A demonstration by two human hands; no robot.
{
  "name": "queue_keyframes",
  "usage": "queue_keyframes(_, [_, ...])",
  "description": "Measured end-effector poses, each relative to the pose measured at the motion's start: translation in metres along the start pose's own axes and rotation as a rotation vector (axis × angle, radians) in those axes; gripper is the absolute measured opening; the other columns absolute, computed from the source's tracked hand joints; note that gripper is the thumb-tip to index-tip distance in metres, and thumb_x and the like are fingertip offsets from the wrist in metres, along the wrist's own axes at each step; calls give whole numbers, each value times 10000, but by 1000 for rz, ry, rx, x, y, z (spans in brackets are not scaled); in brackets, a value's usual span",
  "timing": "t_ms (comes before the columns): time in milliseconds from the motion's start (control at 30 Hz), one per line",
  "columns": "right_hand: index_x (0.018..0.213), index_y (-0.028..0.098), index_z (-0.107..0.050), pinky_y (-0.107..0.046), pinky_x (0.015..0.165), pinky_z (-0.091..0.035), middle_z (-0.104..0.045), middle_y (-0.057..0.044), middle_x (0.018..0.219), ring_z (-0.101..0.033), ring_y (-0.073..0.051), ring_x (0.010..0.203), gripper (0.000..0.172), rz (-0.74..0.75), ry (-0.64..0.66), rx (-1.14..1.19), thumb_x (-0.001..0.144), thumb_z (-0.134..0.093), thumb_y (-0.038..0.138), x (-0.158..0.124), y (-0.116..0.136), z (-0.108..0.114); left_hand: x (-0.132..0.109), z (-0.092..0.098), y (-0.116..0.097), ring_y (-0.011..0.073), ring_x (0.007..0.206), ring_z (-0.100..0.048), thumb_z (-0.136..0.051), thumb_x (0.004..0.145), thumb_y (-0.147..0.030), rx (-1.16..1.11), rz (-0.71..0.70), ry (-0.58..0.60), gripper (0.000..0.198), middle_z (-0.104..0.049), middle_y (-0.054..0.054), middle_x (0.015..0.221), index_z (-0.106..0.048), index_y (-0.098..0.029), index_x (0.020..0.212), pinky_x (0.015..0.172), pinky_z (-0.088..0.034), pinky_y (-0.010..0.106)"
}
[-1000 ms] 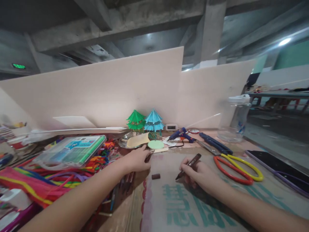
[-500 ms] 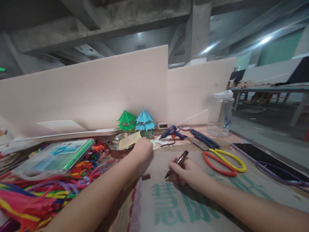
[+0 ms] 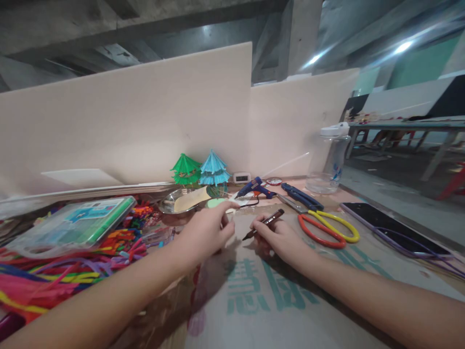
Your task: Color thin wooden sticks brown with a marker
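My right hand [image 3: 279,238] rests on a pale mat printed with teal characters [image 3: 261,295] and grips a brown marker [image 3: 267,223], tip pointing left and down. My left hand [image 3: 207,231] hovers just left of the marker tip. Its index finger is stretched forward, the thumb is apart below it, and nothing shows between them. Just beyond its fingertips a pale green disc [image 3: 213,203] on a white stick lies on the table. Behind the disc stand a green paper umbrella [image 3: 185,169] and a blue paper umbrella [image 3: 214,168].
Scissors with red and yellow handles [image 3: 327,229], blue cutters [image 3: 301,196] and a blue glue gun [image 3: 256,187] lie to the right. A water bottle [image 3: 329,160] and a dark phone [image 3: 392,225] sit further right. On the left are a plastic box [image 3: 72,225], coloured pipe cleaners [image 3: 54,274] and a metal dish [image 3: 174,202].
My left hand reached forward over the green disc, then drew back toward me and lifted beside the marker tip. It now hides the small brown cap. The right hand kept hold of the marker.
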State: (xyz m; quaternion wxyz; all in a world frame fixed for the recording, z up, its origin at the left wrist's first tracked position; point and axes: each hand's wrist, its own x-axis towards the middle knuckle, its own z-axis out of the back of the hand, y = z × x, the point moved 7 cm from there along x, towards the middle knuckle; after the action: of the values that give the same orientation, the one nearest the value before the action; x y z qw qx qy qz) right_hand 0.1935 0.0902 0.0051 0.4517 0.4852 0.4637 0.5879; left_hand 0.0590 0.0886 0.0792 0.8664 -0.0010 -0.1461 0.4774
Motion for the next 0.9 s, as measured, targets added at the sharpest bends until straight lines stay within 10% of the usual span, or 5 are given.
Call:
queue_keyframes(233, [765, 199, -488, -207, 375, -319, -512, 58, 525, -423, -83, 381, 290, -3, 16, -30, 797, -543, 483, -1, -1, 1, -54, -52, 8, 157, 602, -584, -458, 903, -290, -281, -3, 79, 320, -621, -20, 696, -530, -222, 1207, 542, -396, 249])
queue_keyframes(500, [803, 199, -478, -220, 418, -354, -543, 51, 565, -461, -86, 404, 323, 26, 50, -88, 821, -514, 520, -3, 2, -1, -61, -33, -6, 282, 1176, -515, -728, 732, -326, -289, -307, 284, 651, -556, 114, 1296, -480, -208, 1322, 1000, -427, 413])
queue_keyframes(700, [864, 194, -501, -230, 411, -366, -561, 33, 640, -492, -94, 424, 341, 58, 11, -96, 837, -498, 534, -3, 3, 3, -50, -47, -5, 292, 1208, -508, -712, 785, -487, -285, -343, 212, 507, -588, 110, 1264, -598, -221, 1201, 1023, -405, 430])
queue_keyframes(900, [932, 203, -504, -241, 450, -445, -595, 24, 676, -529, -105, 456, 344, 58, 15, -60, 852, -490, 538, -4, 2, 3, -50, -55, 10, 346, 1245, -477, -795, 584, -634, -298, -260, 167, 976, -506, 164, 1373, -445, -202, 1386, 1033, -398, 465])
